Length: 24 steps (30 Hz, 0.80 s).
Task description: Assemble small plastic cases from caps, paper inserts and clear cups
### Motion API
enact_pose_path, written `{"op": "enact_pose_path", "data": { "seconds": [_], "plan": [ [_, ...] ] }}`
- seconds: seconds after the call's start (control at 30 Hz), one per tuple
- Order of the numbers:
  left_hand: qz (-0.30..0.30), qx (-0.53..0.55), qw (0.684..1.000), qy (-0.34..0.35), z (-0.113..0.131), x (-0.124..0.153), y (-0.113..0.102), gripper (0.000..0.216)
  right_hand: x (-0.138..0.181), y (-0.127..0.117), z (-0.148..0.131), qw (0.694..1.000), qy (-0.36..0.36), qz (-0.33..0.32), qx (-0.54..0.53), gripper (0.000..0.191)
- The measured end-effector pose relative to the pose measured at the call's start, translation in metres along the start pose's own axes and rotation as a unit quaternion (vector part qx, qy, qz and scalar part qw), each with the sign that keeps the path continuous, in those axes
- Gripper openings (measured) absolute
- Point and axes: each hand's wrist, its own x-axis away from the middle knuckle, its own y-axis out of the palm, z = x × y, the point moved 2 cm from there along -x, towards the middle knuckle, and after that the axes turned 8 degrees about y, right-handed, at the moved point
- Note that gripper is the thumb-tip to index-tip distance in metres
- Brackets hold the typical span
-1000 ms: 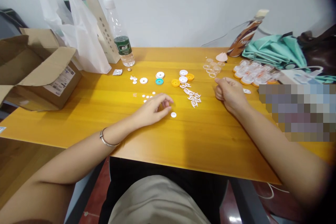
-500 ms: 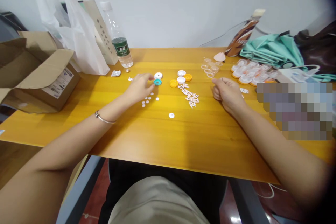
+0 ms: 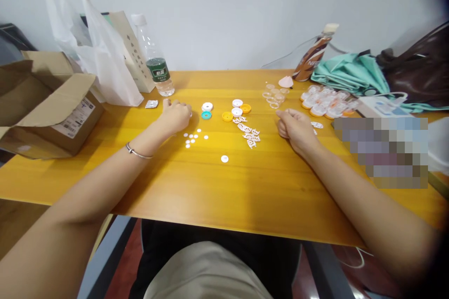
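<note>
My left hand [image 3: 177, 117] is over the table, left of a white ring-shaped part [image 3: 207, 106] and a teal one [image 3: 206, 115]. Its fingers curl downward, and a bit of white shows beside them; what they grip is hidden. Several small white discs [image 3: 192, 141] lie just below it. My right hand [image 3: 296, 128] rests closed on the table, thumb against the bent forefinger, its contents not visible. Between the hands are white round parts [image 3: 237, 112], yellow ones [image 3: 227, 117] and a cluster of white openwork pieces [image 3: 247, 130]. A larger white disc [image 3: 224, 159] lies nearer me.
Clear rings [image 3: 273, 99] and assembled clear-topped pieces [image 3: 326, 101] lie at the right, before a brown bottle [image 3: 312, 58] and green folded cloth [image 3: 351, 74]. On the left stand a water bottle [image 3: 159, 74], a white bag [image 3: 112, 77] and an open carton [image 3: 82, 124].
My left hand has drawn leftward, away from the teal and white ring-shaped parts, and its fingers have curled in. The right hand stays closed in place. The view has shifted slightly.
</note>
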Motion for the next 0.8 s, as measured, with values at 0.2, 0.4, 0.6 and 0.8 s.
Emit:
{"op": "enact_pose_path", "data": {
  "seconds": [0.2,0.4,0.6,0.8],
  "plan": [
    [0.11,0.21,0.966,0.106,0.034,0.027,-0.029,0.024,0.0,0.001,0.0,1.0,0.001,0.003,0.006,0.033],
    [0.045,0.347,0.901,0.257,0.091,0.068,-0.036,0.025,-0.001,0.002,-0.001,1.0,0.011,0.002,0.025,0.032],
    [0.03,0.31,0.921,0.235,0.096,0.067,-0.02,0.023,0.001,0.002,-0.001,1.0,0.01,0.002,0.024,0.032],
    [0.057,0.315,0.916,0.24,0.098,0.068,-0.018,0.024,0.0,0.002,-0.001,1.0,0.007,-0.005,0.024,0.034]
  ]
}}
